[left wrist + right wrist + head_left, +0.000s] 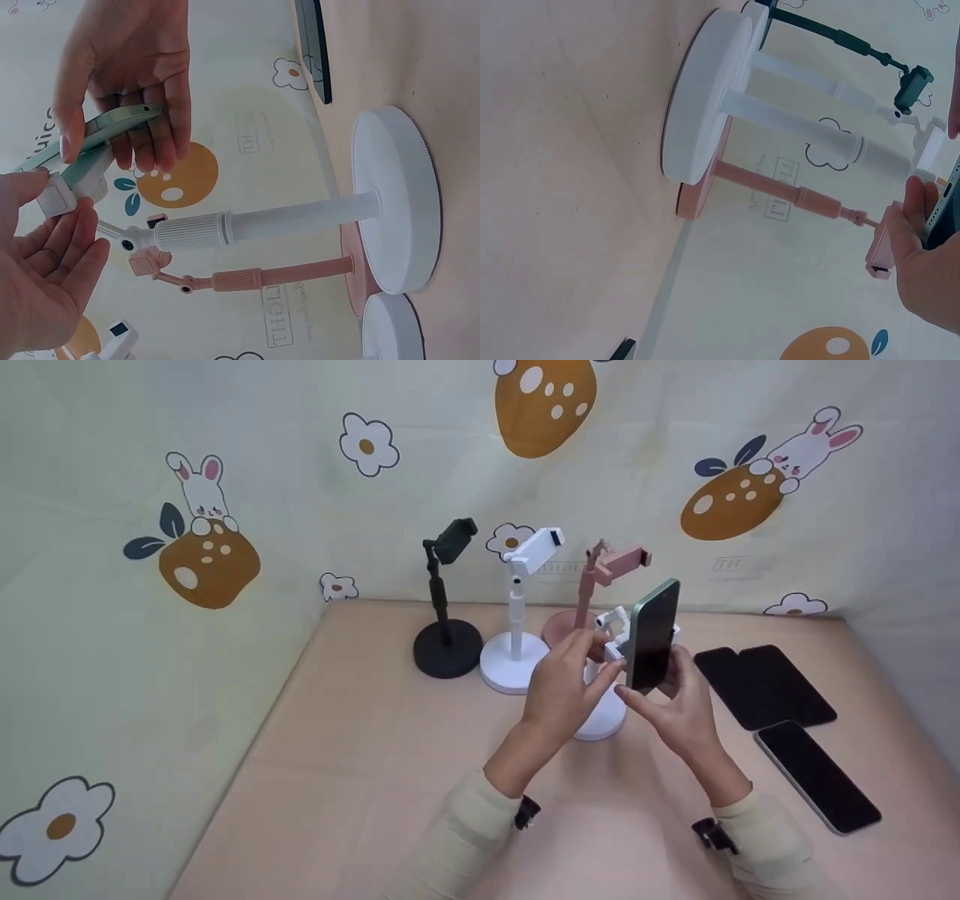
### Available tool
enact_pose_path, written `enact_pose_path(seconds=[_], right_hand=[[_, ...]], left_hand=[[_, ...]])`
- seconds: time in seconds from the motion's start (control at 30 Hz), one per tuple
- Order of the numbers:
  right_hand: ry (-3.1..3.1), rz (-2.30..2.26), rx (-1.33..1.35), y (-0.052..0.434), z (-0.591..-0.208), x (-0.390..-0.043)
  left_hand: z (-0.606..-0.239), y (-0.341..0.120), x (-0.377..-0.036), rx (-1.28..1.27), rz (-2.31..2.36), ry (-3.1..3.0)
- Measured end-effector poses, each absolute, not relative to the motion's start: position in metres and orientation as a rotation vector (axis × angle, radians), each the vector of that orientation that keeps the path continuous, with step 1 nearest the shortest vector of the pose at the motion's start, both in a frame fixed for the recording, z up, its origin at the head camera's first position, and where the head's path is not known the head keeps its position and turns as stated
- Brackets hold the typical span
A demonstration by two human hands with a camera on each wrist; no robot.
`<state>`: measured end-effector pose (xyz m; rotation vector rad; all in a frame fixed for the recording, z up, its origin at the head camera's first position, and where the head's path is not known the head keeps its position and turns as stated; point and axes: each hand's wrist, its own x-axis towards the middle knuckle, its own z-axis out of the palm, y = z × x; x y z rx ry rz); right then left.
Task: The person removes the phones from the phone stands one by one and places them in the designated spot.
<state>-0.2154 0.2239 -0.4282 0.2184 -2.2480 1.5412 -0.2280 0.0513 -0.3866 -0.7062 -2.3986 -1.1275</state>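
- the right hand (686, 701) curls fingers and thumb round a green-edged phone (652, 634), held upright on its edge at the clamp (64, 193) of the nearest white stand (394, 199), mid-table.
- the left hand (562, 682) pinches that clamp with curled fingers.
- three dark phones (765, 686) lie flat near the table's right edge.
- black stand (448, 649), second white stand (516, 660) and pink stand (592, 585) line the back edge.

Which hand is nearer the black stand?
Left. The left hand is at the white clamp, closer to the black stand; the right hand holds the phone, farther right.
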Motion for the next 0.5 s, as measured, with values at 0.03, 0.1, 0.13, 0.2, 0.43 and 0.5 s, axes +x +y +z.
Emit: enact_pose_path(seconds=[0.03,0.1,0.13,0.2,0.43,0.5], right_hand=[[-2.245,1.544,0.219,0.2241,-0.4283,-0.2152],[-2.244,1.546,0.220,0.2244,-0.4285,-0.2148],[-2.246,1.544,0.220,0.2247,-0.4286,-0.2146],[-2.248,1.542,0.223,0.2249,-0.4287,-0.2147],[-2.266,1.548,0.232,0.2243,-0.4272,-0.2156],[-2.273,1.547,0.233,0.2241,-0.4268,-0.2155]], left_hand=[[-0.3870,0.0512,-0.2285,-0.717,-1.132,-2.393],[-0.3875,0.0512,-0.2294,-0.733,-1.135,-2.392],[-0.3875,0.0513,-0.2298,-0.739,-1.139,-2.394],[-0.3875,0.0512,-0.2307,-0.751,-1.160,-2.397],[-0.3863,0.0506,-0.2338,-0.772,-1.208,-2.400],[-0.3862,0.0503,-0.2348,-0.772,-1.210,-2.399]])
